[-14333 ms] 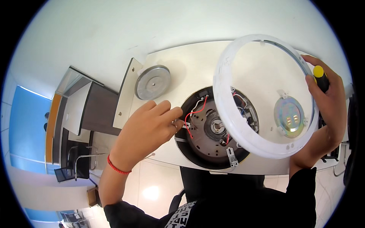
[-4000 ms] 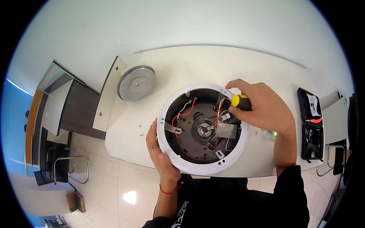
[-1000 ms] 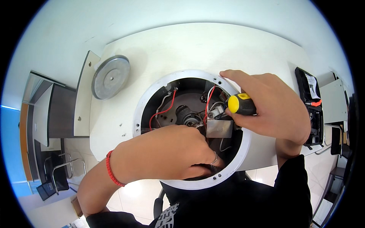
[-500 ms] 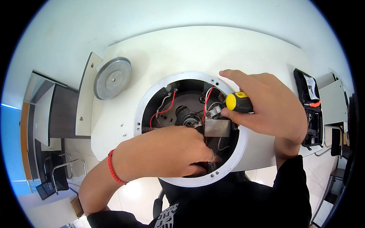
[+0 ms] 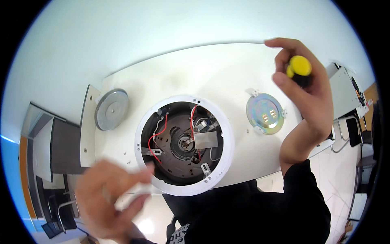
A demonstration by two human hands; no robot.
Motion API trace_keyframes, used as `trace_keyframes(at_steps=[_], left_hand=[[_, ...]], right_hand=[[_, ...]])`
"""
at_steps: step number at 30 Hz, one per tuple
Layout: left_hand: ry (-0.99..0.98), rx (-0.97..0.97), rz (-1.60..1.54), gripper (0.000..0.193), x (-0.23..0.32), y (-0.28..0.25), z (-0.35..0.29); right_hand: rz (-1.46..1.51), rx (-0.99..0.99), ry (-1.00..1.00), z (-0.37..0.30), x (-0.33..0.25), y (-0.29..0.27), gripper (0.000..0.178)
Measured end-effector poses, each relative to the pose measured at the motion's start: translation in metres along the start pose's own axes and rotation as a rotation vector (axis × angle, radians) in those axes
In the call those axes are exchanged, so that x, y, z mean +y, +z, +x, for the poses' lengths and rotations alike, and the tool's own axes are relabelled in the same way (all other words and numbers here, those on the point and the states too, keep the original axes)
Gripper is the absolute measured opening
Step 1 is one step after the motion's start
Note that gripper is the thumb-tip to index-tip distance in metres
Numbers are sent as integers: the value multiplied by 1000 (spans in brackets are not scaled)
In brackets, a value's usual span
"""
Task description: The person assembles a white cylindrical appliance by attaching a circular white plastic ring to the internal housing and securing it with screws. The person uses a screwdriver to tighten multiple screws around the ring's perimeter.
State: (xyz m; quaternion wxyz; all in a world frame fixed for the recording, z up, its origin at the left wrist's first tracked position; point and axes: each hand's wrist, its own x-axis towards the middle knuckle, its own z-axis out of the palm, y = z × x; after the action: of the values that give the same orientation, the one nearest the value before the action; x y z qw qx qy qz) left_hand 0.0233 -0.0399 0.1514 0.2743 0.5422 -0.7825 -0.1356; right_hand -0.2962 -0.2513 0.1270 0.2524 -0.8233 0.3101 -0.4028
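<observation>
My right hand [image 5: 306, 87] is raised over the table's far right side. Its fingers are curled around a screwdriver with a yellow and black handle [image 5: 301, 66], seen end-on; the shaft is hidden. Smeared by motion, my left hand [image 5: 107, 199] hovers just left of the near rim of a round white appliance housing [image 5: 228, 152]. Its thumb and forefinger look apart, with nothing visible between them. Inside the open housing are red wires [image 5: 164, 131], white wires, a metal plate [image 5: 206, 140], brackets and a round central part [image 5: 186, 143].
On the table, a round grey metal lid [image 5: 112, 110] lies at the left and an iridescent metal disc with tabs [image 5: 265, 114] at the right. A few tiny parts sit left of the housing. Chairs [image 5: 349, 130] stand beyond the table.
My left hand has come out of the housing, toward the left. My right hand has lifted away to the upper right with the screwdriver. The metal disc now shows.
</observation>
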Motion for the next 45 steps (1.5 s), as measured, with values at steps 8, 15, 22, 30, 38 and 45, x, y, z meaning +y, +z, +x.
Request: trace_keyframes(at_steps=[8, 15, 22, 30, 38, 45], left_hand=[[222, -301, -726, 25, 57, 251, 12], [-220, 410, 21, 49, 25, 344, 89], [-178, 212, 297, 20, 9, 359, 110], [-68, 321, 106, 24, -11, 357, 100], [-46, 257, 48, 37, -10, 357, 89], [-62, 191, 42, 55, 2, 350, 73]], right_hand=[[101, 382, -865, -79, -6, -63, 44], [-250, 565, -1153, -163, -12, -60, 50], [-401, 1009, -978, -234, -11, -79, 58], [-310, 1229, -768, -271, 11, -76, 49], [-213, 1511, -329, -271, 23, -82, 12], [-128, 1228, 169, -184, 80, -92, 19]])
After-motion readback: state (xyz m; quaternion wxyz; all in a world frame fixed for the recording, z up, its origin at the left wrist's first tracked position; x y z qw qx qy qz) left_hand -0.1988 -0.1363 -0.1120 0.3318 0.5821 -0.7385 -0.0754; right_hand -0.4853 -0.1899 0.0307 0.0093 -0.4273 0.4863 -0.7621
